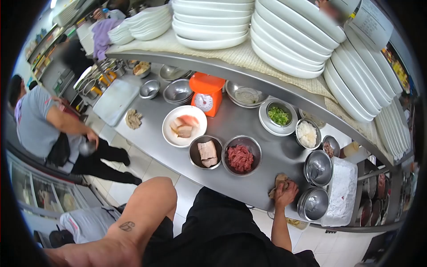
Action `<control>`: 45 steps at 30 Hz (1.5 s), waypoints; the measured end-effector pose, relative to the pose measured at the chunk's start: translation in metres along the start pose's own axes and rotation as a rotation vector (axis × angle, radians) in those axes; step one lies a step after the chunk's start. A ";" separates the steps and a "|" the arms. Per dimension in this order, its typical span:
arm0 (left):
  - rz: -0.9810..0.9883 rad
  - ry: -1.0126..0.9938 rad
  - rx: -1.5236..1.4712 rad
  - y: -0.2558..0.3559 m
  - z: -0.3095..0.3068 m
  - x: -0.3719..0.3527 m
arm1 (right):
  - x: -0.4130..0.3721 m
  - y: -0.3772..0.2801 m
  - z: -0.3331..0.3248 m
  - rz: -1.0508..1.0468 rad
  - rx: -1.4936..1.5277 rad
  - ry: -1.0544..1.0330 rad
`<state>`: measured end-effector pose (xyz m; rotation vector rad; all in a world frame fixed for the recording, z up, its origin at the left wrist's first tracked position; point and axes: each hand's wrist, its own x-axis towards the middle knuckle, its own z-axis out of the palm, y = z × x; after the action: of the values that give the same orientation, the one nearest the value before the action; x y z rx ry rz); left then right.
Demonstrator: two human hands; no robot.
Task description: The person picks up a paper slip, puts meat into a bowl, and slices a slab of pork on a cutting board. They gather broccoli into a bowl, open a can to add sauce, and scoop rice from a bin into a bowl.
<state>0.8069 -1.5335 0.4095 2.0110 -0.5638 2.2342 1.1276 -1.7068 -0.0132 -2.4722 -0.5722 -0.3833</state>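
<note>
My right hand (287,192) presses down on a bunched brown cloth (278,181) at the front edge of the steel table, fingers curled over it. My left arm is bent, its elbow out to the left. Close to the camera at the bottom left, my left hand (95,256) is cut off by the frame, its fingers hidden. Near the cloth, a steel bowl holds raw red meat (240,158). Left of it, another bowl contains pale meat pieces (207,154). Stacked steel bowls (313,204) stand just right of my right hand.
A white plate (169,138) with meat slices, an orange scale (207,89), chopped greens (279,115) and a bowl of white food (307,134) line the table. Stacked white dishes (211,26) fill the overhead shelf. A co-worker (40,111) stands at left; a white tray (340,191) lies right.
</note>
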 end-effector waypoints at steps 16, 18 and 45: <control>-0.072 -0.029 0.101 0.086 0.025 0.006 | -0.001 0.013 -0.005 -0.041 0.110 -0.086; -0.107 -0.033 0.043 0.091 0.027 0.005 | -0.003 0.015 -0.007 -0.122 0.117 -0.074; -0.410 -0.328 -0.041 0.038 -0.026 -0.001 | -0.004 0.001 -0.011 -0.026 0.058 -0.045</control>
<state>0.7710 -1.5605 0.3987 2.2395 -0.1880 1.6637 1.1235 -1.7151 -0.0062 -2.4255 -0.6259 -0.3172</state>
